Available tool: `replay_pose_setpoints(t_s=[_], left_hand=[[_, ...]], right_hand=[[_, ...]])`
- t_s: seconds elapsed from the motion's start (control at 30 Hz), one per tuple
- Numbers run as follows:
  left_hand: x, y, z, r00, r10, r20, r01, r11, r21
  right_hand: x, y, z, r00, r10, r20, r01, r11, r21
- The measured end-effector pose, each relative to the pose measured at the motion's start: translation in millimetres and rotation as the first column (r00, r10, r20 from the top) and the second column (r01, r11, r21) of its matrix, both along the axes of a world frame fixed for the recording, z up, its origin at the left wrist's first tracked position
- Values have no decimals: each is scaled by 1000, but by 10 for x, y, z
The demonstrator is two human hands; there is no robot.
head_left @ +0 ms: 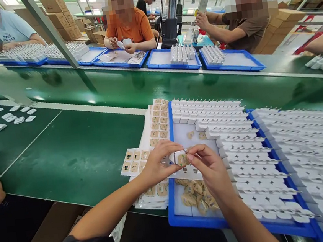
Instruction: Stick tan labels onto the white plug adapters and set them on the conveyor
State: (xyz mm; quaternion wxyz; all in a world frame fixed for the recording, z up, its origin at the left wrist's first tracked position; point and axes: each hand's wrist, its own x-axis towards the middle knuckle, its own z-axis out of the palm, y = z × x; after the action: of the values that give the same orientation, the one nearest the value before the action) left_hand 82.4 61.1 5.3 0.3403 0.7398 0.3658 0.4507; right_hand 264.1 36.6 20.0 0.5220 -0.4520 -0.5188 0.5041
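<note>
While both my hands meet over the blue tray (186, 221), I'm pressing a small label onto the white charger plug (178, 157) pinched between them. To do this well, I judge the plug should be held steady by its sides and the label squared to the face before I rub it flat from one edge, so no corner lifts.

My left hand (157, 163) sits at nine o'clock of the plug, its grip clenched around the white body with the thumb on top and the fingers curled beneath. My right hand (209, 168) comes in from three o'clock, its grip narrowed to a pinch, thumb and forefinger tips touching the label side of the plug; nothing else is in that hand.

The plug itself hovers just above the tray's bare patch, with rows of finished white plugs (240, 159) packed at three o'clock and a heap of peeled backing scraps (197, 198) at six o'clock, under my right wrist. Sheets of stickers (157, 123) lie on the green worktop (75, 157) at eleven o'clock, touching the tray's left rim. Across the belt, at twelve o'clock, other people work over their own trays.
</note>
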Motion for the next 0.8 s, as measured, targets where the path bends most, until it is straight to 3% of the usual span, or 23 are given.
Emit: replay_pose_setpoints(t_s=[0.8], left_hand=[[16, -8, -12, 1000, -12, 25, 8, 990, 140]], right_hand=[[-52, -14, 40, 1000, 10, -4, -10, 999, -46]])
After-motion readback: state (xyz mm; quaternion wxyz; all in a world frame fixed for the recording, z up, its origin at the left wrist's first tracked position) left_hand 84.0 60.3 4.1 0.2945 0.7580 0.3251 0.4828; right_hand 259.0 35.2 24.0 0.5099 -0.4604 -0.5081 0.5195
